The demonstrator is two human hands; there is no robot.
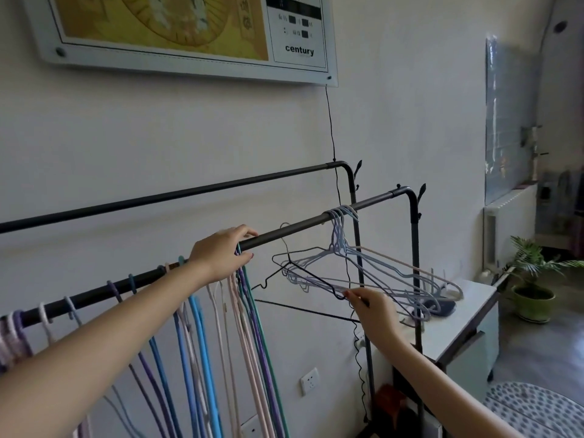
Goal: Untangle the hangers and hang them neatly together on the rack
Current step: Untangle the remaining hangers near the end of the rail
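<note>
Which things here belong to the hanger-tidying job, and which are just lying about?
Part of the job:
front rail
bunch of pale hangers
black hanger
coloured hangers
left hand
right hand

Just lying about:
wall picture
potted plant
white cabinet
wall socket

The word "century" stands on the white wall panel (189, 33).

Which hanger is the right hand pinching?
The thin black wire hanger, pinched by the right hand at its bottom bar; the pale blue wire hangers beside it hang untouched.
</note>
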